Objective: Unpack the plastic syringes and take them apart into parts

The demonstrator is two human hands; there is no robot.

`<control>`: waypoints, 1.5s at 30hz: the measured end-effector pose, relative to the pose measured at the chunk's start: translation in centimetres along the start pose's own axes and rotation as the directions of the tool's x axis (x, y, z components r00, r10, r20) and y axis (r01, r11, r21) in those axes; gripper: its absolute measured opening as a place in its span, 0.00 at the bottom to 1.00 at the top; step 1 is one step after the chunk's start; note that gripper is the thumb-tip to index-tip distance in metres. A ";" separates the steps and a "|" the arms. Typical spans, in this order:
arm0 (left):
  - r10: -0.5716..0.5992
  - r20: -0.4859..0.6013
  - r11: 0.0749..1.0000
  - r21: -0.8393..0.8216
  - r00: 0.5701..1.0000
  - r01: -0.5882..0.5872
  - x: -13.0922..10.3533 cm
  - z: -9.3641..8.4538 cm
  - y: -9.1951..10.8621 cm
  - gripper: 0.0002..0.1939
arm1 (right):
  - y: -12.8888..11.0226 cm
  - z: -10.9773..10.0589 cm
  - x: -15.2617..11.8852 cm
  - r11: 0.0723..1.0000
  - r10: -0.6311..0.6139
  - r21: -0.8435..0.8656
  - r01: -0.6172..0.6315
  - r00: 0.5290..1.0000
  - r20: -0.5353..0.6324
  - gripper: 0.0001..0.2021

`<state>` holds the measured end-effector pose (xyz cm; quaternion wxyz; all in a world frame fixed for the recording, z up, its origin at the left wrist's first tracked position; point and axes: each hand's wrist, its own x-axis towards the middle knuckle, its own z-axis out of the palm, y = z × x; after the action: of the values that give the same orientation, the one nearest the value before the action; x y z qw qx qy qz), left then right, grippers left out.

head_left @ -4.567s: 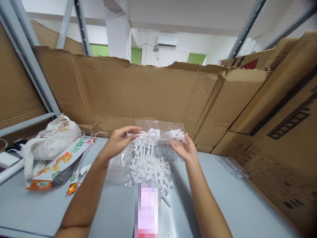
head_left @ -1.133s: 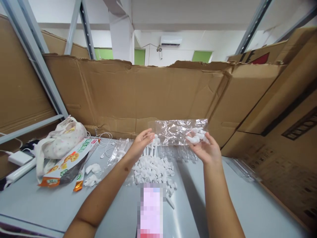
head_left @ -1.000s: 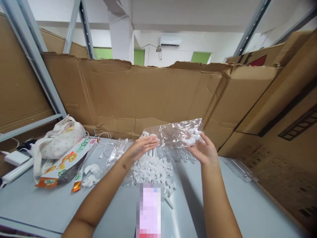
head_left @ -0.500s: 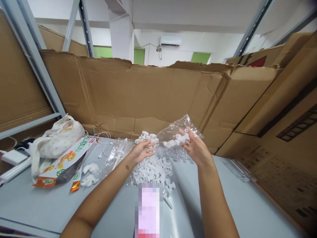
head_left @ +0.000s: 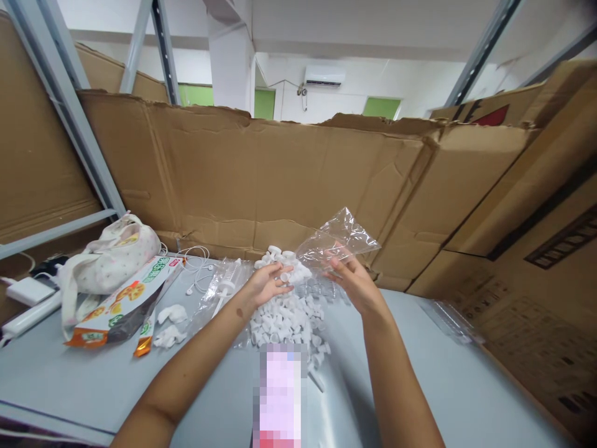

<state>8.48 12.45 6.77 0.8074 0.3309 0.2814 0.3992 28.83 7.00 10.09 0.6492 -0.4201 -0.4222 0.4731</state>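
A transparent plastic bag (head_left: pixel 342 233) is stretched between my two hands, its pointed corner up at the right. White plastic caps (head_left: pixel 301 272) are gathered at its left end, close to my left fingers. My left hand (head_left: pixel 270 285) is at that end, its fingers partly curled at the bag's edge; the exact grip is hard to make out. My right hand (head_left: pixel 352 280) holds the bag from the right, thumb and fingers bent around the film. Below them on the table lies a loose pile of small white caps (head_left: pixel 286 320).
A wrapped plastic syringe-like item (head_left: pixel 226 286), crumpled tissues (head_left: pixel 170 336), a snack packet (head_left: pixel 124 305) and a cloth bag (head_left: pixel 112 255) lie leftward. A pixelated pink object (head_left: pixel 280 398) stands in front. Cardboard (head_left: pixel 280 180) walls the back; flat transparent packaging (head_left: pixel 450 320) lies right.
The white caps in the bag have shifted left, from beside my right hand to beside my left. My right hand has moved slightly left and its fingers have curled in more.
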 end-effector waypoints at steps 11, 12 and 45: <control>0.020 -0.006 0.989 0.146 1.000 -0.019 0.4 -0.4 -0.2 0.05 | 1.9 1.1 0.3 0.996 0.085 -0.030 -0.083 0.995 0.059 0.27; 0.027 -0.003 0.984 0.178 1.000 -0.026 0.5 -0.6 -0.3 0.05 | 1.8 1.0 0.4 0.996 0.091 -0.014 -0.090 0.994 0.066 0.27; 0.127 0.277 0.087 0.953 0.952 -0.289 0.2 -2.9 0.2 0.09 | 0.7 -0.8 0.6 0.994 0.108 0.007 -0.109 0.990 0.090 0.26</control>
<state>6.38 13.59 5.06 0.3354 0.8407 0.3743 0.2015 29.52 7.64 9.33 0.6055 -0.4170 -0.4243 0.5287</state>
